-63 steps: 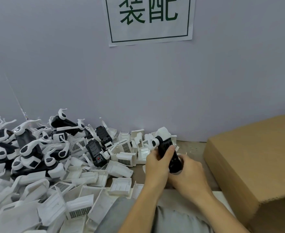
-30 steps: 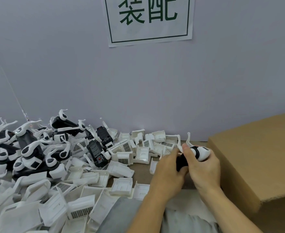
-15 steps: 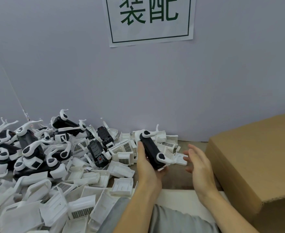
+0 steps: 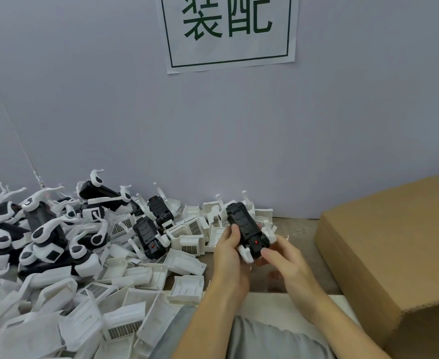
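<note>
**Black unit in both hands over the bench**

We are recording one black unit (image 4: 245, 226) raised off the table (image 4: 297, 228), between the heap of parts and the cardboard box (image 4: 394, 244). It is lying tilted, its far end pointing away toward the wall and its near end, with a small red spot, facing the person. White arms are sticking out at both ends.

The left hand (image 4: 230, 257) is gripping the unit's left side, thumb up along the edge and fingers curled beneath. The right hand (image 4: 291, 265) is holding the near end, thumb laid across it and fingers curled under; we cannot tell how far they are reaching.

To the left, we are noting loose white covers (image 4: 125, 281) spreading over the bench, two more black units (image 4: 148, 237) lying among them, and finished black-and-white pieces (image 4: 44, 237) piling up at the far left. A paper sign (image 4: 228, 32) is hanging on the wall above.
</note>
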A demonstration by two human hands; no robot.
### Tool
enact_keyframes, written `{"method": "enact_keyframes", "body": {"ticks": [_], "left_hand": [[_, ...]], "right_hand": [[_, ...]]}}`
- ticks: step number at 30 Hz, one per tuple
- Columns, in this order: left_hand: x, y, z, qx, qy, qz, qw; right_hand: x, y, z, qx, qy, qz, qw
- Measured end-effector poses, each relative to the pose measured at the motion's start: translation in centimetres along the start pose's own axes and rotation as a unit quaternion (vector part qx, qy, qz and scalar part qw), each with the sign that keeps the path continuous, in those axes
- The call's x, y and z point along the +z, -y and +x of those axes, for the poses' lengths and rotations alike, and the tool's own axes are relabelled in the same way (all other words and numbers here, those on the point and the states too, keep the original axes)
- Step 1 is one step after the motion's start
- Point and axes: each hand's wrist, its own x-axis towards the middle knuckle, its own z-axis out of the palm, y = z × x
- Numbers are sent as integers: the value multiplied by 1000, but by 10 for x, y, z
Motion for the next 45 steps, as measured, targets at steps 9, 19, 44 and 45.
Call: {"method": "enact_keyframes", "body": {"ticks": [9, 19, 44, 45], "left_hand": [[3, 9, -1, -1, 33, 92, 995], [4, 12, 3, 22, 1, 144, 989], [5, 13, 3, 40, -22, 153, 987], [5, 13, 3, 39, -25, 152, 987]], "right_hand": [[0, -11, 9, 77, -25, 56, 995], [-3, -16, 12, 78, -1, 35, 996], [0, -15, 13, 103, -28, -10, 994], [0, -15, 13, 104, -23, -4, 994]]}}
